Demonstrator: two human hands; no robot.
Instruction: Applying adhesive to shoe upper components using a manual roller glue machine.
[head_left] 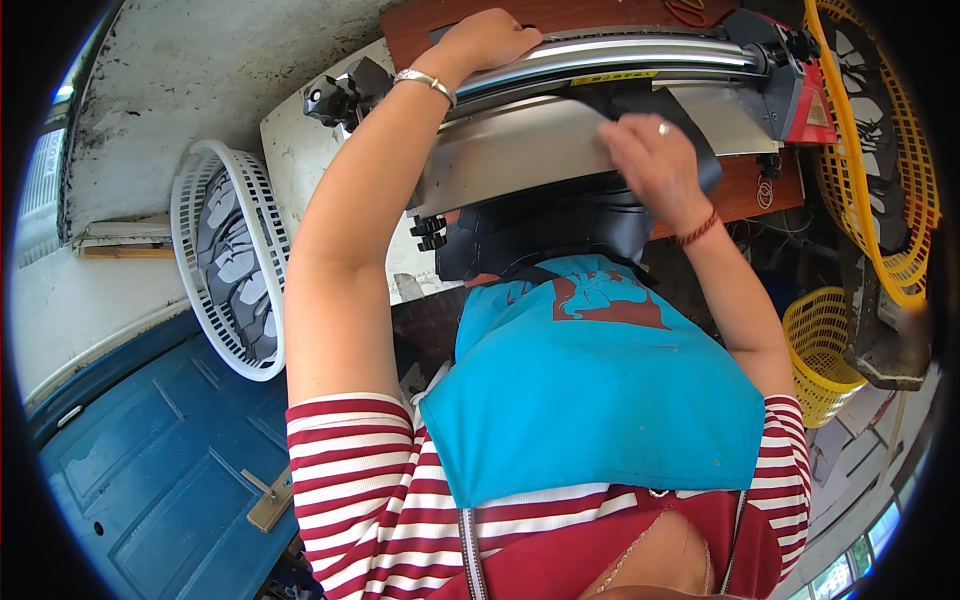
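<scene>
A long machine with a shiny metal roller lies across the far side, with a flat metal plate in front of it. My left hand reaches over the roller's left part, its fingers curled; whatever they hold, if anything, is hidden. At the plate's right part, my right hand is closed on a black sheet of thin flexible material, its fingertips slightly blurred. The sheet extends behind and to the right of this hand. More black material hangs between the plate and my blue apron.
A white basket of grey and black cut pieces stands left. On the right are a yellow basket with similar pieces and a lower yellow basket. The machine's red end housing borders the work area. Red-handled scissors lie behind.
</scene>
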